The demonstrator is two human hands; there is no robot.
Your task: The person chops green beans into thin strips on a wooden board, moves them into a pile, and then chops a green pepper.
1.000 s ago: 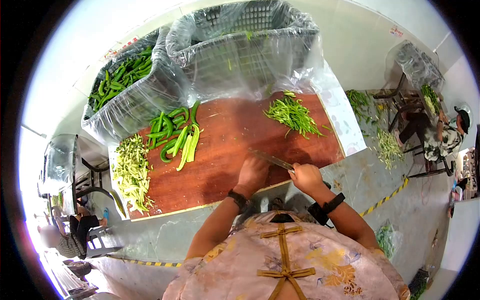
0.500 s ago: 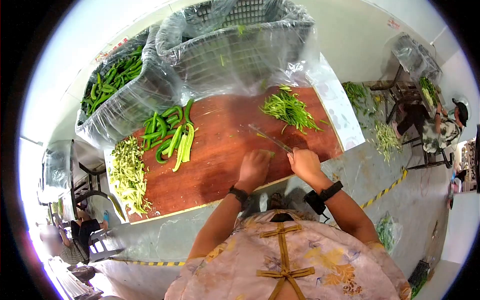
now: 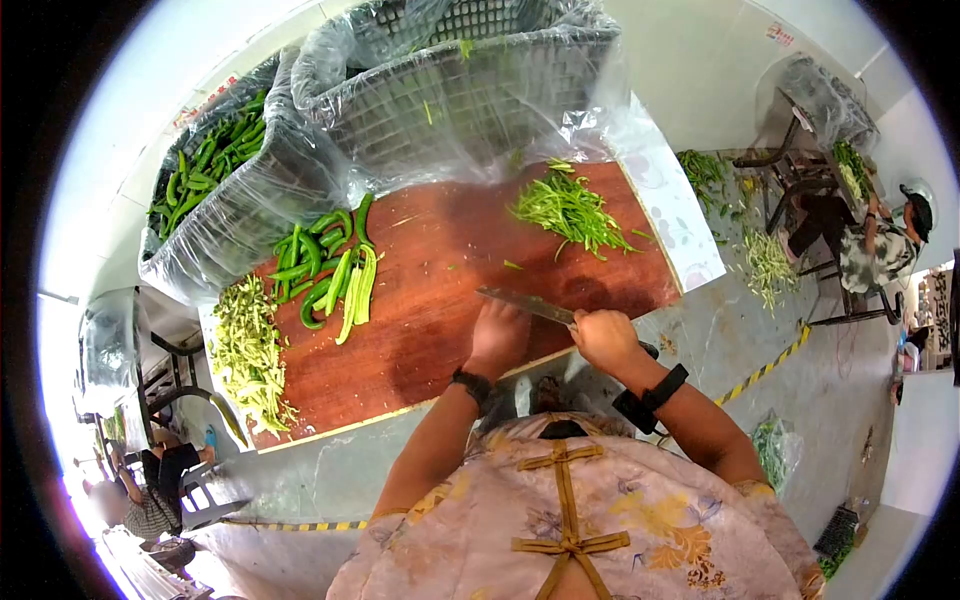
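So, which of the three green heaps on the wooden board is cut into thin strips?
The heap of strips at the board's far right; the whole peppers and pale trimmings lie at the left.

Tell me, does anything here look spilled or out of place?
Yes. Green scraps lie scattered on the floor right of the cutting board, and a pale trimmings pile hangs over the board's left edge.

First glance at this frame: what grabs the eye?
The big reddish cutting board fills the middle, with the left hand pressed down at its near edge and the right hand gripping a knife whose blade lies just above the left fingers. Whole green peppers lie at the board's left, a heap of green strips at its far right, and plastic-lined crates stand behind.
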